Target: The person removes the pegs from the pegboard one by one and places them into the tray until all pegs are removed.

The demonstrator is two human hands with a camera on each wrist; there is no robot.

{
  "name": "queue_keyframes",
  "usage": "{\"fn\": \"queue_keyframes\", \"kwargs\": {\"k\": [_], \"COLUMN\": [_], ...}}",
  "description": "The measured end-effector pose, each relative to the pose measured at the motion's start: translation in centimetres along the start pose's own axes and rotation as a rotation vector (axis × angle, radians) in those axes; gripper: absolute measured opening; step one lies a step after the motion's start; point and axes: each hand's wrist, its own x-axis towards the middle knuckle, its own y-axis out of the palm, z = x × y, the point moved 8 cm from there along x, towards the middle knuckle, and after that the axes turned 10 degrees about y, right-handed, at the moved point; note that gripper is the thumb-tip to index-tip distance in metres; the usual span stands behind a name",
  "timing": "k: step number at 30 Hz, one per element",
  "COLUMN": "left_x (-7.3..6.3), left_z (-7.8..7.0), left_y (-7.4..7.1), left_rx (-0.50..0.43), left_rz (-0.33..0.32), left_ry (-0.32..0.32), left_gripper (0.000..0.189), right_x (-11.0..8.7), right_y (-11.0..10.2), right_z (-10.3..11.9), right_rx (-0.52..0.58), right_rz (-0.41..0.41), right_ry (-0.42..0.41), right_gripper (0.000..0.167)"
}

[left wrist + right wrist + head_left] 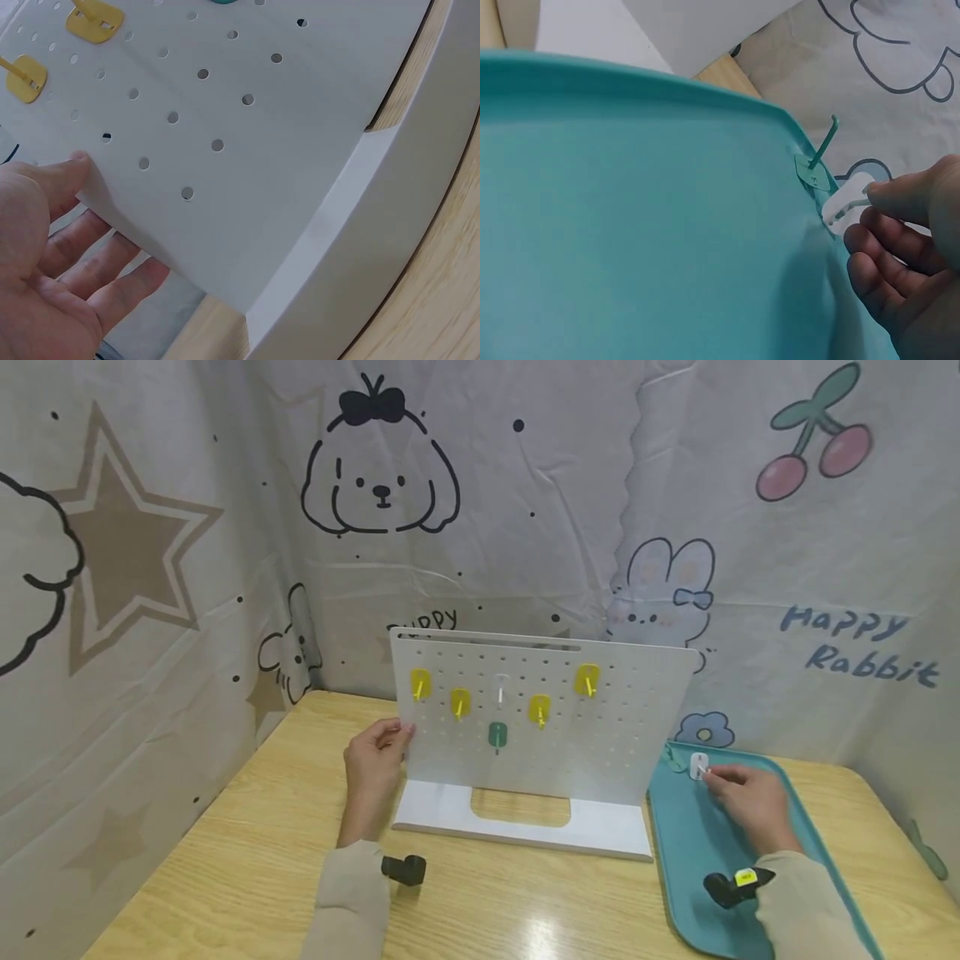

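A white pegboard (600, 752) stands upright on its base. Several yellow hooks (587, 681), one white hook (501, 692) and one green hook (497, 735) are mounted on it. My left hand (375, 756) holds the board's left edge; in the left wrist view the thumb (71, 172) lies on the front face and the fingers reach behind. Over the far end of a teal tray (693, 860), my right hand (753, 806) pinches a loose white hook (847, 202) by its prong between thumb and fingers. Beside it a green hook (814, 171) lies in the tray's corner.
The wooden table (262, 827) carries the board, with the tray to its right. A patterned curtain (525, 527) hangs close behind the board and along the left side. The board's base (600, 837) has a cut-out in the middle.
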Motion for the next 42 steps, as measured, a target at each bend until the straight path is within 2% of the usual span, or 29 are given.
{"fn": "queue_keyframes", "kwargs": {"k": [3,8,15,23,28,32,42], "left_x": [-0.1,-0.1,-0.1,0.0,0.1,0.1,0.1], "left_z": [0.1,-0.1,-0.2,-0.1,-0.1,-0.2,0.0], "left_y": [-0.1,-0.1,-0.2,-0.3,-0.1,0.0,0.0], "left_rx": [0.009,0.022,0.025,0.008,0.012,0.018,0.003], "left_rz": [-0.003,0.002,0.007,0.003,0.004,0.003,0.011], "left_ry": [-0.010,0.014,0.000,-0.010,-0.009,0.000,0.004], "left_gripper": [0.021,0.023,0.023,0.022,0.021,0.021,0.022], "right_x": [0.1,-0.2,-2.5,-6.2,-8.5,-10.2,-12.3], "right_y": [0.2,-0.3,-1.5,-2.5,-3.0,-3.4,-2.6], "right_z": [0.0,0.7,3.0,6.5,8.2,9.8,14.0], "right_rx": [0.006,0.019,0.090,0.179,0.164,0.137,0.158], "right_rz": [0.010,-0.010,-0.043,-0.025,-0.043,-0.072,-0.070], "right_ry": [-0.002,-0.019,-0.055,-0.192,-0.232,-0.312,-0.478], "right_gripper": [0.046,0.051,0.055,0.061,0.058,0.053,0.041]}}
